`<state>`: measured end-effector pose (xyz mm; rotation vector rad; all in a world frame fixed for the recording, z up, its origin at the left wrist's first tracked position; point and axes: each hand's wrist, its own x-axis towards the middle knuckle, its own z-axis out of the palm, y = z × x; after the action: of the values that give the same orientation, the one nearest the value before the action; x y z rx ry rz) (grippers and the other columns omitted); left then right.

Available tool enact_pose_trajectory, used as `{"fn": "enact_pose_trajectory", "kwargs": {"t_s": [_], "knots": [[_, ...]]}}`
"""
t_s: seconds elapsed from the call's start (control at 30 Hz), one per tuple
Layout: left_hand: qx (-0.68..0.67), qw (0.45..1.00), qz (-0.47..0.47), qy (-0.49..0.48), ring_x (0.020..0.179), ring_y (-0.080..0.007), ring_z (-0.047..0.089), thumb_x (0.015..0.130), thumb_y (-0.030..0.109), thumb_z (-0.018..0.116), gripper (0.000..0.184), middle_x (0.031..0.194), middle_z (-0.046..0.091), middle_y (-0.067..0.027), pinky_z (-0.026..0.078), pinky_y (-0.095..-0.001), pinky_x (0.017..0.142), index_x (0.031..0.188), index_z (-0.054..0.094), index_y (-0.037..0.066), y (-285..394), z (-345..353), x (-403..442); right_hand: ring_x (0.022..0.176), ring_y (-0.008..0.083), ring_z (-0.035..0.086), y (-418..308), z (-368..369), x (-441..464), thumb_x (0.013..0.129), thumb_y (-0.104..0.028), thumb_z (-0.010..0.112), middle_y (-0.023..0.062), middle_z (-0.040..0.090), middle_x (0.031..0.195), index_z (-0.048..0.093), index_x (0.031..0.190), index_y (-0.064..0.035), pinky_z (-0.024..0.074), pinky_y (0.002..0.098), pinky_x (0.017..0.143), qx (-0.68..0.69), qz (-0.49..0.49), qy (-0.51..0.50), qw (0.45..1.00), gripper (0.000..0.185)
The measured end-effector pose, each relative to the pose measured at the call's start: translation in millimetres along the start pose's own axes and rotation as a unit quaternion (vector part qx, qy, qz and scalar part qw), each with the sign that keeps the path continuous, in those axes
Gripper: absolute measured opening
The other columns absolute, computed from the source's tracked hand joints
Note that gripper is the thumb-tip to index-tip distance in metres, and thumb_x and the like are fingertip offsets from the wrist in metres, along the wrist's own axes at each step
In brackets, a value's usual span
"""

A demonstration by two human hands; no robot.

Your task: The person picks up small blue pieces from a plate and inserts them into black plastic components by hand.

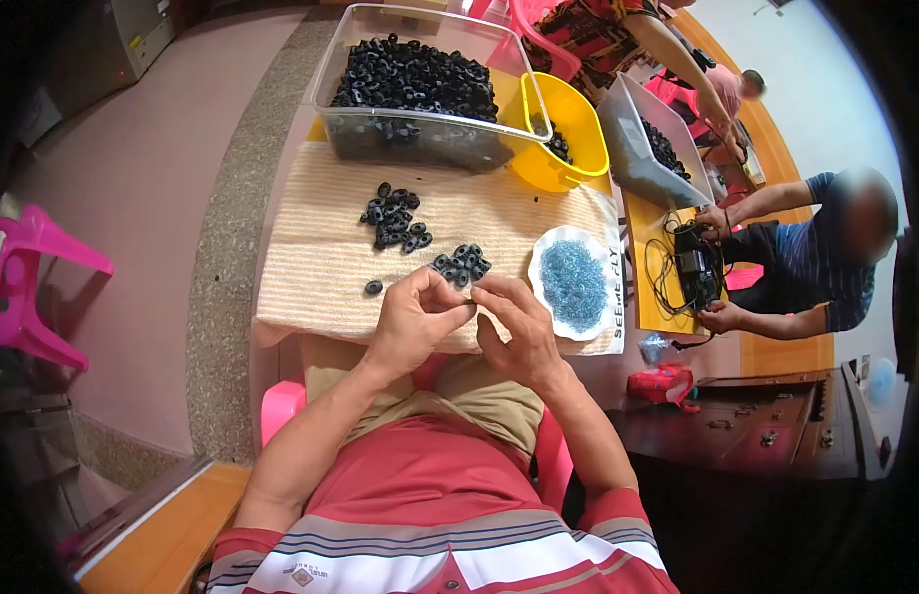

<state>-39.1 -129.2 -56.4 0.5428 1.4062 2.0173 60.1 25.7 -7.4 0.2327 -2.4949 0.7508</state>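
My left hand (416, 319) and my right hand (519, 325) meet at the near edge of a towel-covered table, fingertips pinched together. A small dark bit shows between them, too small and covered to name. Just beyond my fingers lies a small group of black oval plastic pieces with holes (461, 264). A larger loose pile of the same pieces (392, 218) sits farther back, and a single black piece (373, 287) rests to the left. Beside my right hand stands a white scalloped plate (541, 241) heaped with tiny clear-blue pieces (572, 284).
At the table's back are a clear bin (420, 134) full of black pieces and a yellow tub (545, 176). On the right, a co-worker (826, 247) handles a black device with cables (695, 267); another person reaches near a second bin (643, 178). A pink stool (44, 282) stands left.
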Motion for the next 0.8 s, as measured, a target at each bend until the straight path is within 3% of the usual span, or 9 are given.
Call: {"fn": "enact_pose_trajectory", "kwargs": {"t_s": [0.07,0.17,0.23,0.33,0.43,0.53,0.73,0.8], "knots": [[-0.011,1.000,0.001,0.001,0.084,-0.0081,0.068,0.087,-0.005,0.075,0.023,0.091,0.070,-0.0041,0.057,-0.0246,0.078,0.088,0.055,0.006,-1,0,0,0.097,0.0352,0.067,-4,-1,1,0.074,0.005,0.073,0.0182,0.066,0.111,0.066,0.115,0.0012,0.0579,0.0405,0.080,-0.015,-0.007,-0.006,1.000,0.042],[-0.041,0.999,0.002,0.024,0.075,-0.0025,0.058,0.085,0.001,0.079,0.021,0.081,0.061,0.0043,0.051,-0.0208,0.066,0.085,0.059,0.006,-3,3,1,0.095,0.0342,0.066,-6,2,2,0.073,0.002,0.076,0.0171,0.065,0.108,0.064,0.117,0.0020,0.0571,0.0401,0.078,-0.051,-0.041,-0.001,0.998,0.046],[-0.073,0.997,0.001,0.018,0.074,-0.0022,0.057,0.085,0.001,0.079,0.021,0.080,0.061,0.0045,0.050,-0.0206,0.066,0.085,0.058,0.006,-3,5,0,0.090,0.0328,0.065,-7,5,3,0.073,0.001,0.077,0.0167,0.064,0.105,0.063,0.119,0.0027,0.0563,0.0399,0.075,-0.078,-0.068,0.005,0.995,0.048],[-0.075,0.997,0.001,0.015,0.073,-0.0018,0.056,0.085,0.001,0.079,0.022,0.079,0.060,0.0047,0.050,-0.0204,0.064,0.085,0.058,0.006,-4,6,-1,0.091,0.0332,0.066,2,10,-2,0.073,-0.002,0.080,0.0172,0.064,0.105,0.057,0.132,-0.0010,0.0568,0.0406,0.074,-0.118,-0.095,0.004,0.988,0.063],[-0.048,0.999,0.003,0.013,0.072,-0.0014,0.055,0.084,0.001,0.080,0.023,0.078,0.059,0.0049,0.049,-0.0202,0.063,0.085,0.057,0.006,-8,4,-2,0.083,0.0295,0.064,-5,10,2,0.077,0.000,0.074,0.0152,0.063,0.094,0.060,0.121,0.0049,0.0549,0.0381,0.071,-0.126,-0.092,0.010,0.988,0.046],[-0.039,0.999,0.007,0.015,0.071,-0.0009,0.053,0.084,0.001,0.080,0.024,0.076,0.058,0.0055,0.047,-0.0199,0.061,0.084,0.056,0.006,-8,5,-3,0.078,0.0287,0.063,1,15,-4,0.076,0.000,0.073,0.0131,0.063,0.089,0.060,0.119,0.0042,0.0540,0.0373,0.067,-0.136,-0.103,0.021,0.985,0.045],[-0.033,0.999,0.004,0.018,0.070,-0.0003,0.052,0.084,0.001,0.080,0.024,0.075,0.058,0.0056,0.045,-0.0192,0.058,0.083,0.056,0.006,-9,5,-2,0.079,0.0310,0.067,0,13,-4,0.076,-0.003,0.080,0.0146,0.068,0.095,0.061,0.115,-0.0021,0.0553,0.0380,0.067,-0.095,-0.068,0.006,0.993,0.043],[-0.025,0.999,-0.003,0.020,0.070,-0.0004,0.053,0.085,0.002,0.079,0.023,0.075,0.059,0.0051,0.045,-0.0190,0.059,0.083,0.056,0.006,-10,4,-1,0.078,0.0282,0.065,-2,10,1,0.077,-0.002,0.077,0.0108,0.066,0.092,0.062,0.111,-0.0029,0.0537,0.0366,0.064,-0.087,-0.062,0.020,0.994,0.037]]}}
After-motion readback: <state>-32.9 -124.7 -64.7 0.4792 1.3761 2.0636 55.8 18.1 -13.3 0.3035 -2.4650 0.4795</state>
